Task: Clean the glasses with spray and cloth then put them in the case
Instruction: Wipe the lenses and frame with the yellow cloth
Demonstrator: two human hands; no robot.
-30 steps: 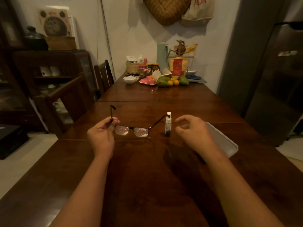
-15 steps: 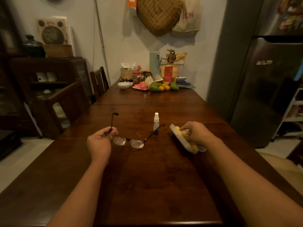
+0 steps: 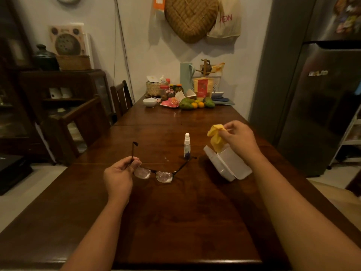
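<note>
Dark wooden table [image 3: 175, 222]: cloth now out of the case.
Right hand [image 3: 239, 138] has lifted the yellow cloth [image 3: 214, 136] above the open case [image 3: 227, 165], fingers pinching it; left hand [image 3: 119, 175] pinches the glasses [image 3: 156, 174] left of the case, wiping comes next.

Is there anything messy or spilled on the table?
Yes, slightly: the glasses lenses look smeared and wet, and small droplets dot the table beside the spray bottle. Nothing looks broken.

The right hand [image 3: 239, 138] was reaching into the white case [image 3: 227, 165]. Now it has lifted the yellow cloth [image 3: 214, 136] up out of it.
</note>
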